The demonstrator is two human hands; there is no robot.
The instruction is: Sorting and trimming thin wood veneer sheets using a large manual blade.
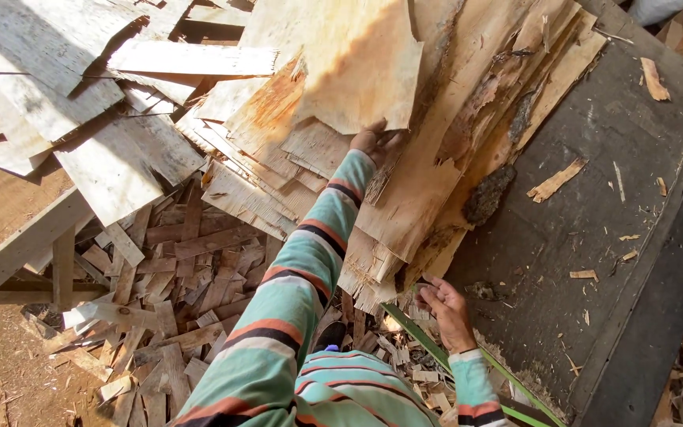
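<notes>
1. A stack of thin wood veneer sheets is being handled in the centre of the frame, where it is lying partly on a dark worktable at the right
2. The left hand is being pressed in among the sheets at upper centre; its fingers are hidden between the layers, so whether anything is being gripped cannot be told
3. The right hand is being held open, palm up with fingers loosely curled, just under the frayed lower edge of the stack, and nothing is being clasped by it
4. As a judgement, the brittle sheets are best being supported from beneath across a wide area while one layer is being separated, so that splitting along the grain is being avoided
5. The veneer is looking pale, fibrous and ragged-edged, with a dark bark patch; narrow offcut strips are lying heaped at lower left
</notes>
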